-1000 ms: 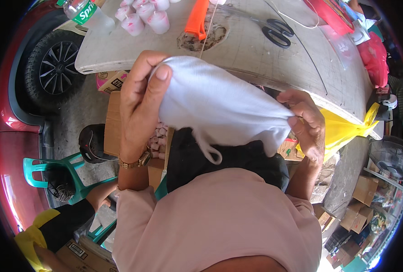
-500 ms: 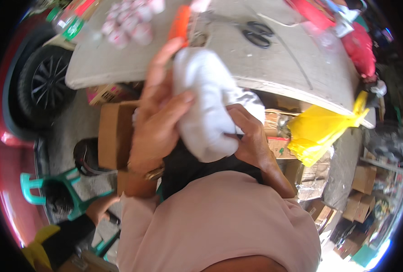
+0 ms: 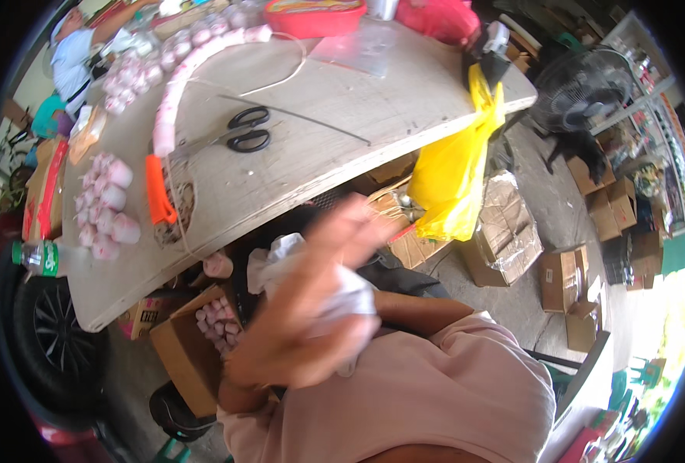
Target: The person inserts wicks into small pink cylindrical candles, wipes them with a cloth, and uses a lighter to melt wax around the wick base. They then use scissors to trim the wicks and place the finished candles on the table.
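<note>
My left hand [image 3: 304,309], blurred by motion, is in front of my body with fingers stretched up and the thumb apart. Just behind it is a bundled white cloth [image 3: 350,297], partly covered by the hand. I cannot tell whether the hand touches the cloth. My right forearm reaches in from the right toward the cloth; the right hand itself is hidden. On the table [image 3: 312,166] ahead lie black-handled scissors [image 3: 248,129], a thin dark rod [image 3: 304,121], an orange-handled tool [image 3: 159,191] and a curved row of pink-white cylinders [image 3: 180,81] with a pale cord.
Loose pink-white cylinders [image 3: 107,204] sit at the table's left; more fill a cardboard box [image 3: 184,355] below. A yellow bag [image 3: 450,185] hangs from the right edge. A red tub [image 3: 315,19] stands far back. A fan [image 3: 585,89] and a person [image 3: 72,58] are beyond.
The view has swung to the right, showing more of the table and floor. The left hand has moved across in front of the white cloth, and the right hand has gone out of sight.
</note>
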`<state>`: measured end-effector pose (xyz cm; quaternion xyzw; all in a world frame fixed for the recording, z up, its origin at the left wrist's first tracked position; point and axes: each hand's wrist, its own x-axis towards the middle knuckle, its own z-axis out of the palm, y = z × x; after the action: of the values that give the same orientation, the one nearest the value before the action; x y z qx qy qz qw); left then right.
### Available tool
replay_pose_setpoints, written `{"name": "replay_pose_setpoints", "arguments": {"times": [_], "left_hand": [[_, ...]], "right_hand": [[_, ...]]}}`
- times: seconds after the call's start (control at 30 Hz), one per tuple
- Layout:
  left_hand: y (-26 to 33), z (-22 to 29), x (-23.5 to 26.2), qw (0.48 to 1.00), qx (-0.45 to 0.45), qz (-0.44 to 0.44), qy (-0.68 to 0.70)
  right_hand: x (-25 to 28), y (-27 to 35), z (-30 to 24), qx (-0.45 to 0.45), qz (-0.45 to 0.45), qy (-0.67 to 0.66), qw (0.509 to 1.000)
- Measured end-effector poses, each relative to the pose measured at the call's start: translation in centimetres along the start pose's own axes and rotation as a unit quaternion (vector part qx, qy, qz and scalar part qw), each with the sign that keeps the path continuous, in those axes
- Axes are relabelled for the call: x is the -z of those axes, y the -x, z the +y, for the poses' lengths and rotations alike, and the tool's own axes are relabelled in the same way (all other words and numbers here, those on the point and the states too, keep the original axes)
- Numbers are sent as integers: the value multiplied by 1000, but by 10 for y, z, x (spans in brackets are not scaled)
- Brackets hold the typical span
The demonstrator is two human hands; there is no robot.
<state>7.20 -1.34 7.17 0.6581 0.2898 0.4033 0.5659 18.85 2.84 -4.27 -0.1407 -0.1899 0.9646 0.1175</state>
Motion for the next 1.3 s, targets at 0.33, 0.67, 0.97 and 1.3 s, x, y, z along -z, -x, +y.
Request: {"name": "replay_pose_setpoints", "arguments": {"times": [0.33,0.67,0.97,1.3], "left_hand": [[-33,-33,-26,831,-108,148,-525],[81,-112,33,739,-48,610,-281],[74,-164,53,766,-41,638,-62],[82,-55,54,742,-170,482,-434]], "right_hand": [[-3,-26,3,84,74,152,982],[-50,-18,-30,280,21,674,683],[-71,-31,-27,265,7,780,567],[-61,-70,-30,370,58,629,682]]}}
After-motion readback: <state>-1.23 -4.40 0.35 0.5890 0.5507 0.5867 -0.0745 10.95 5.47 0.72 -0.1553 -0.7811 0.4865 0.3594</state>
